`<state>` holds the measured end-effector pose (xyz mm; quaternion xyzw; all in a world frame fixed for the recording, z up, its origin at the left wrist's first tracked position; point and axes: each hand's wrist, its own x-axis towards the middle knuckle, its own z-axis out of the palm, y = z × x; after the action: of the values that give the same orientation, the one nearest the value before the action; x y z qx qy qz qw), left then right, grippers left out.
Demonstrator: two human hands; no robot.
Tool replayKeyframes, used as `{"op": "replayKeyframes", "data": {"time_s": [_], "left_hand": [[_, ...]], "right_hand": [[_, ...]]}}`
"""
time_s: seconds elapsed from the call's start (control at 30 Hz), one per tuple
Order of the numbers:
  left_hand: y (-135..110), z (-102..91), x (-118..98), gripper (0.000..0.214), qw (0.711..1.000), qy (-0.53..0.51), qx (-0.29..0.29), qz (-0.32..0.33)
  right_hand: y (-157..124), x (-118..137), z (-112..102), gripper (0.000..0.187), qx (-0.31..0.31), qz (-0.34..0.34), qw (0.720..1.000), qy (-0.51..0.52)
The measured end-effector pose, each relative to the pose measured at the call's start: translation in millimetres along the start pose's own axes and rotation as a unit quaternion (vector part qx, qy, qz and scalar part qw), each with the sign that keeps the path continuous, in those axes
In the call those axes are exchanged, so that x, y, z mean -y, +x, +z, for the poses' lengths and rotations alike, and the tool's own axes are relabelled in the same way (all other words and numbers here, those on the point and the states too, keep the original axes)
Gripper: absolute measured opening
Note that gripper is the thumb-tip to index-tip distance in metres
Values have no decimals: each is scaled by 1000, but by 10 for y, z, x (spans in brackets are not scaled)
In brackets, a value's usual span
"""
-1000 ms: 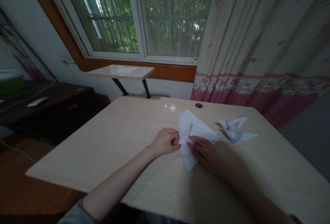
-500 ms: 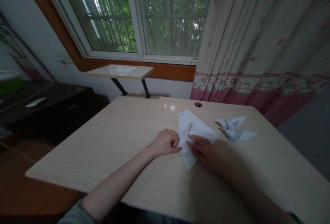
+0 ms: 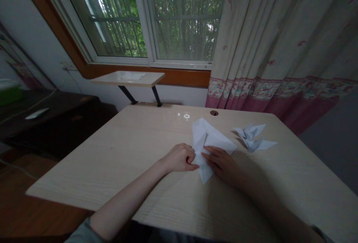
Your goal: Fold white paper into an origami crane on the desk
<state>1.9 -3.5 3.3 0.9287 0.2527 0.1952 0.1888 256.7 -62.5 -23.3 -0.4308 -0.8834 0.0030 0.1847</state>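
A partly folded white sheet of paper (image 3: pixel 218 138) lies on the desk in front of me, with a raised fold near its middle. My left hand (image 3: pixel 181 157) is at the paper's left edge, fingers curled in and thumb stretched along its lower left side; the edge meets the curled fingers. Flat across the lower right part of the sheet rests my right hand (image 3: pixel 220 162), its fingers extended and pressing on the paper. That hand hides some of the sheet. To the right stand folded white paper cranes (image 3: pixel 253 138), close together.
The pale wooden desk (image 3: pixel 125 153) has a round cable hole (image 3: pixel 214 113) near its back edge. A small raised shelf (image 3: pixel 151 78) on black legs holds white paper (image 3: pixel 131 75). Behind are a window and a curtain (image 3: pixel 251 90); a dark table (image 3: pixel 64 105) stands at left.
The left thumb has shifted slightly to the right and down along the paper. The right hand stays flat on the sheet. The whole view has shifted a little.
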Motion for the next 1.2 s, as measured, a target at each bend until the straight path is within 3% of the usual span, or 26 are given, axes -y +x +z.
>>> {"op": "replayKeyframes", "data": {"time_s": [0.37,1.2], "left_hand": [[-5,24,-87,58,999,31,19,17],[14,16,-229,62,997,54,50,36]], "right_hand": [[-24,-30,68,42,-2,4,1000,5],[-7,-5,27,42,-1,8,1000,6]]}}
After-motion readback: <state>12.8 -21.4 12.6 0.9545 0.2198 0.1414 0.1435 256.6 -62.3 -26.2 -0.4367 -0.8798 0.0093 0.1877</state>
